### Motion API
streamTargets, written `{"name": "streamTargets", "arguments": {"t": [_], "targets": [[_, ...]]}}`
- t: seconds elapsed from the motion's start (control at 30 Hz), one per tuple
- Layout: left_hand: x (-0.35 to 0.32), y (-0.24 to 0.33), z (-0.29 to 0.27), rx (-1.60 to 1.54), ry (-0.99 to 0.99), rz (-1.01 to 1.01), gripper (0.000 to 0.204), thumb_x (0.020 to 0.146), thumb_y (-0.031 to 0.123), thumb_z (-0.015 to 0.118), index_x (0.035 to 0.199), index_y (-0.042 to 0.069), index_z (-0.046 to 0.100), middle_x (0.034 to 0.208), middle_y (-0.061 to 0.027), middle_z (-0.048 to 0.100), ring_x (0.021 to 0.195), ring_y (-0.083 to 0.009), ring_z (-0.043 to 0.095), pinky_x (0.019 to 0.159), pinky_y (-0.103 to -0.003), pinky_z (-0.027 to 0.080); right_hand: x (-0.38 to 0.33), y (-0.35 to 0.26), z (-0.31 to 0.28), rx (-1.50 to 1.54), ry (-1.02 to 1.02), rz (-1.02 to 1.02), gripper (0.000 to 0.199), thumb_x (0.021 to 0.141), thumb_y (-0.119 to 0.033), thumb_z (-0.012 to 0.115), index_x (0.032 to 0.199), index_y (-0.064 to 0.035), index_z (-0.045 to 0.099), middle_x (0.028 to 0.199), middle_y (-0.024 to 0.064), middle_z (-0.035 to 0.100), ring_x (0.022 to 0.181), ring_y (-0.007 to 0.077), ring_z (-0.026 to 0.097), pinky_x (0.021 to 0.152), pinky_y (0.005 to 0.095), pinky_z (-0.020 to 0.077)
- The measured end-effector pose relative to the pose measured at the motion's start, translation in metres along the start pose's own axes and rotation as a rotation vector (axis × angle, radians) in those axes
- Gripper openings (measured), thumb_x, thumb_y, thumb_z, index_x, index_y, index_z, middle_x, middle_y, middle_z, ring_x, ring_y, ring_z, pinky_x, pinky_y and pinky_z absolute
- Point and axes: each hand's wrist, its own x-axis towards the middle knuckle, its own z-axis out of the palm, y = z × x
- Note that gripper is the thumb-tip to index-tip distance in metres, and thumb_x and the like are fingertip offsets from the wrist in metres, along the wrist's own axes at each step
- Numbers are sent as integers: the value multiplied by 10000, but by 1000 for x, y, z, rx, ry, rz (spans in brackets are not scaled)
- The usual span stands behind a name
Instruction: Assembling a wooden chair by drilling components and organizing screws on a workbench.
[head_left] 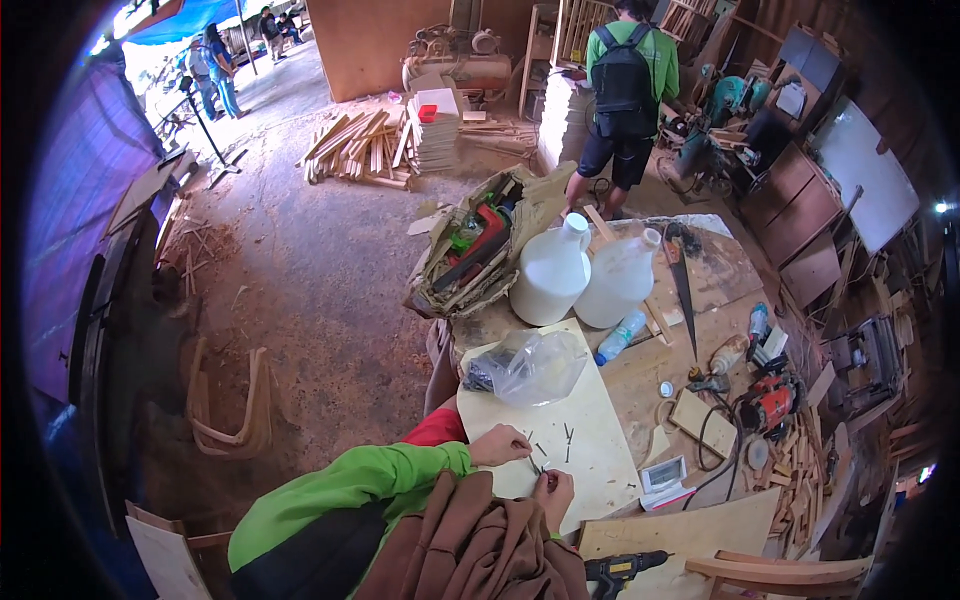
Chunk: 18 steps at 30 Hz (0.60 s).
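Note:
Over a pale plywood board [505, 425], my left hand [500, 445] comes in from a green sleeve, its fingertips pinched together; what they hold, if anything, is too small to make out. Just to its right and nearer, my right hand [553, 495] is closed, its fingers on a thin dark screw [537, 468] that points toward the left hand. Several loose dark screws [569, 434] lie on the board beside my hands. Farther up the board sits a clear plastic bag [540, 368] with small dark pieces at its left end. Brown cloth [450, 540] covers much of the lower middle.
White jugs [550, 270], a torn box of tools [475, 240], a handsaw [681, 285] and a red power tool [768, 403] stand or lie on the table. A cordless drill [622, 570] is near my right side. A person with a backpack [625, 85] stands beyond.

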Motion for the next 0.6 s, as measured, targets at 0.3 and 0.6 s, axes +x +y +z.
{"name": "streamTargets", "arguments": {"t": [0.3, 0.6], "targets": [[-12, 6, -8, -130, -23, -109, 238, 885, 221, 699, 980, 10, 752, 841, -103, 750, 746, -154, 707, 740, -297, 557, -9, -24, 0, 106, -41, -137, 198, 835, -120, 727, 993, -7, 687, 849, 119, 671, 761, 263, 643, 718, 351, 526], [-11, -6, -16, 93, 55, -135, 259, 879, 223, 630, 983, -4, 698, 927, -197, 704, 854, -310, 692, 792, -411, 538, -32, -2, -4, -136, 91, -117, 101, 772, -107, 711, 839, -34, 692, 846, 131, 581, 805, 334, 576, 730, 432, 480]]}}
